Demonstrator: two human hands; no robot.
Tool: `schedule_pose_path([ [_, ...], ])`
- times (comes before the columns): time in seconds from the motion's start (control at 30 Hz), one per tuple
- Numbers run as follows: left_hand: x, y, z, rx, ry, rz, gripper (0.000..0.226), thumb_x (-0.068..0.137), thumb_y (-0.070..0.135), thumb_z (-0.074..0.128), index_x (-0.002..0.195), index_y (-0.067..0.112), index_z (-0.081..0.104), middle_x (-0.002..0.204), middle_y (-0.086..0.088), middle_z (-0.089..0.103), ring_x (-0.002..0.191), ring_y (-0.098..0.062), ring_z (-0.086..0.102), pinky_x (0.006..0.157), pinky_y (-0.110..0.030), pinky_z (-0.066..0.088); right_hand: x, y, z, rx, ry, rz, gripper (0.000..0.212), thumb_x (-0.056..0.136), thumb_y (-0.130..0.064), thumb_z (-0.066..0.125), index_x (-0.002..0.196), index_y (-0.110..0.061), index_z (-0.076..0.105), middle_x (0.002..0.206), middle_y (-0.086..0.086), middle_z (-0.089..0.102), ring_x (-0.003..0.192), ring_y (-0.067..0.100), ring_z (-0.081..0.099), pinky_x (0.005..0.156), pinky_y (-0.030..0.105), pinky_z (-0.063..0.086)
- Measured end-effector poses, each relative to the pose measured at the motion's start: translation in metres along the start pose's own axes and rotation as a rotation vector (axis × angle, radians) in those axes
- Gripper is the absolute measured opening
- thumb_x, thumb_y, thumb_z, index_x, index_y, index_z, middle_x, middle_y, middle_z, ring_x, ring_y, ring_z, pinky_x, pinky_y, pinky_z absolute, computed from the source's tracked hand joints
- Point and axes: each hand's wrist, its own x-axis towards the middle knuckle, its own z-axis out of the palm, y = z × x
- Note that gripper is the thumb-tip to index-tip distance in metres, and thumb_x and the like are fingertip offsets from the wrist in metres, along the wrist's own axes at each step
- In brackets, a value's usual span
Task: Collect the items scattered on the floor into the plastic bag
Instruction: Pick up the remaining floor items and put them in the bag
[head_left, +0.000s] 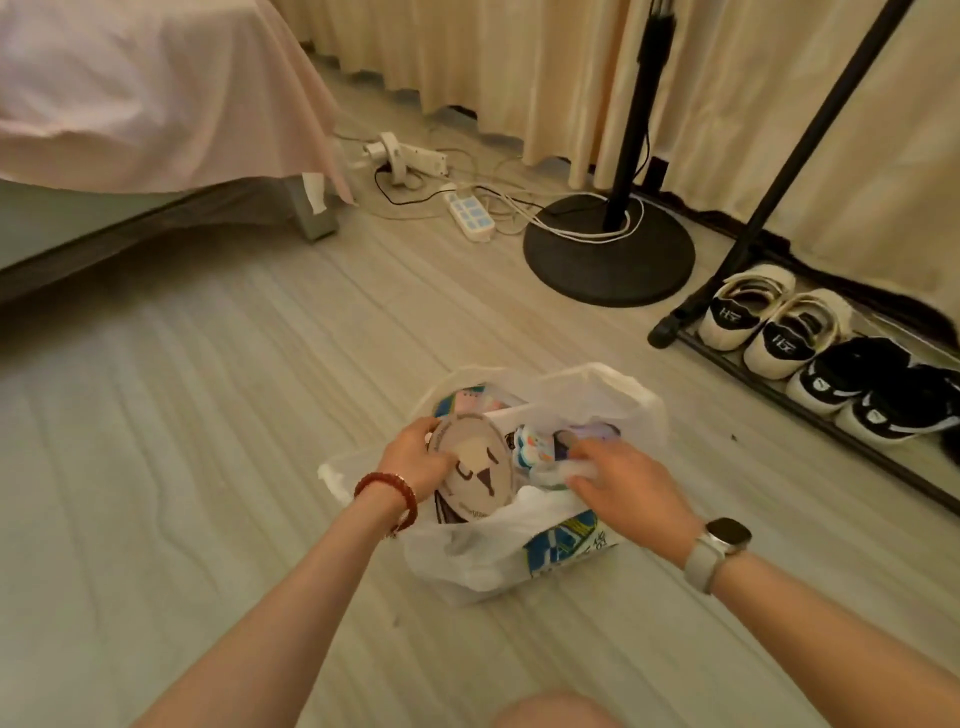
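Note:
A white plastic bag (467, 556) lies open on the floor in front of me, with several items inside. My left hand (415, 457), with a red bead bracelet at the wrist, grips the left rim of a round fan (475, 467) with a cartoon face, which stands in the bag's mouth. My right hand (628, 483), with a watch on the wrist, holds the bag's right edge. Between the hands a small blue-and-white packet (532, 447) shows in the bag. A blue printed pack (566, 540) shows through the bag's near side.
A bed with a pink cover (130, 93) stands at the left. A black fan base (608, 249), a power strip (470, 213) and cables lie ahead by the curtains. A shoe rack with several shoes (810, 358) runs along the right.

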Motion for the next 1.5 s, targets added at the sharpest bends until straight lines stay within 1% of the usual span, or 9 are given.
schedule_pose_path([
  [0.07, -0.007, -0.011, 0.006, -0.140, 0.118, 0.045, 0.040, 0.086, 0.011, 0.055, 0.125, 0.013, 0.046, 0.120, -0.015, 0.061, 0.104, -0.029, 0.059, 0.092, -0.040, 0.050, -0.003, -0.001, 0.001, 0.046, 0.119, -0.030, 0.032, 0.090, -0.035, 0.049, 0.120, -0.024, 0.051, 0.118, 0.001, 0.058, 0.110, 0.020, 0.051, 0.081, 0.034, 0.046],
  [0.2, -0.014, -0.024, 0.022, 0.514, 0.341, 0.266, 0.057, 0.091, 0.026, 0.048, 0.141, 0.014, 0.024, 0.137, -0.007, 0.045, 0.120, -0.026, 0.046, 0.096, -0.037, 0.038, 0.006, 0.003, 0.015, -0.031, 0.195, -0.078, 0.034, 0.092, -0.028, 0.047, 0.124, -0.019, 0.049, 0.125, 0.002, 0.055, 0.120, 0.021, 0.044, 0.090, 0.034, 0.045],
  [0.57, -0.036, -0.046, 0.051, 0.617, 0.171, 0.345, 0.084, 0.082, 0.060, 0.046, 0.145, 0.027, 0.002, 0.154, -0.007, -0.018, 0.143, -0.023, -0.011, 0.116, -0.044, 0.002, -0.011, 0.006, 0.037, 0.250, 0.442, -0.162, 0.024, 0.084, -0.001, 0.059, 0.108, 0.002, 0.059, 0.113, 0.019, 0.059, 0.100, 0.031, 0.059, 0.083, 0.033, 0.050],
  [0.7, -0.045, -0.046, 0.055, 0.688, 0.206, 0.512, 0.062, 0.086, 0.060, 0.025, 0.139, 0.029, 0.029, 0.153, 0.004, 0.019, 0.144, -0.016, -0.003, 0.114, -0.045, -0.008, -0.012, 0.004, 0.031, 0.172, 0.295, -0.142, 0.029, 0.092, -0.012, 0.050, 0.119, -0.003, 0.054, 0.130, 0.010, 0.050, 0.113, 0.027, 0.053, 0.092, 0.031, 0.044],
  [0.9, -0.054, -0.041, 0.063, 0.723, 0.102, 0.574, 0.051, 0.091, 0.041, 0.044, 0.139, 0.027, 0.030, 0.136, 0.001, 0.043, 0.124, -0.019, 0.039, 0.104, -0.035, 0.027, -0.011, -0.002, 0.026, -0.403, 0.007, -0.027, 0.046, 0.089, -0.002, 0.042, 0.134, -0.014, 0.037, 0.130, 0.012, 0.050, 0.113, 0.030, 0.049, 0.091, 0.036, 0.042],
  [1.17, -0.055, -0.045, 0.072, 0.594, 0.103, 0.719, 0.026, 0.093, 0.021, 0.047, 0.112, 0.015, 0.064, 0.101, -0.008, 0.067, 0.095, -0.027, 0.059, 0.081, -0.034, 0.042, -0.009, -0.011, 0.025, -0.073, 0.127, -0.069, 0.026, 0.095, -0.011, 0.040, 0.118, -0.005, 0.052, 0.121, 0.014, 0.055, 0.114, 0.027, 0.046, 0.090, 0.037, 0.043],
  [1.3, -0.058, -0.057, 0.073, 0.515, 0.158, 0.813, 0.006, 0.069, 0.015, 0.067, 0.073, 0.015, 0.072, 0.066, -0.002, 0.067, 0.052, -0.023, 0.063, 0.040, -0.024, 0.046, -0.008, -0.012, 0.033, 0.027, 0.278, -0.114, 0.021, 0.090, -0.005, 0.048, 0.108, 0.000, 0.060, 0.111, 0.018, 0.063, 0.104, 0.033, 0.058, 0.084, 0.042, 0.051],
  [1.4, -0.059, -0.056, 0.067, 0.501, 0.195, 0.840, 0.008, 0.067, 0.015, 0.065, 0.072, 0.018, 0.071, 0.062, 0.001, 0.064, 0.049, -0.017, 0.060, 0.038, -0.018, 0.043, -0.005, -0.020, 0.031, 0.182, 0.497, -0.163, 0.018, 0.088, -0.003, 0.053, 0.102, 0.002, 0.064, 0.108, 0.017, 0.065, 0.100, 0.030, 0.062, 0.083, 0.030, 0.048],
  [1.5, -0.053, -0.061, 0.063, 0.481, 0.216, 0.839, 0.009, 0.070, 0.010, 0.066, 0.076, 0.015, 0.072, 0.062, -0.002, 0.064, 0.054, -0.020, 0.061, 0.044, -0.023, 0.049, 0.000, -0.023, 0.034, 0.126, 0.316, -0.101, 0.025, 0.091, -0.003, 0.047, 0.114, -0.001, 0.059, 0.118, 0.015, 0.060, 0.111, 0.028, 0.054, 0.093, 0.028, 0.040],
])
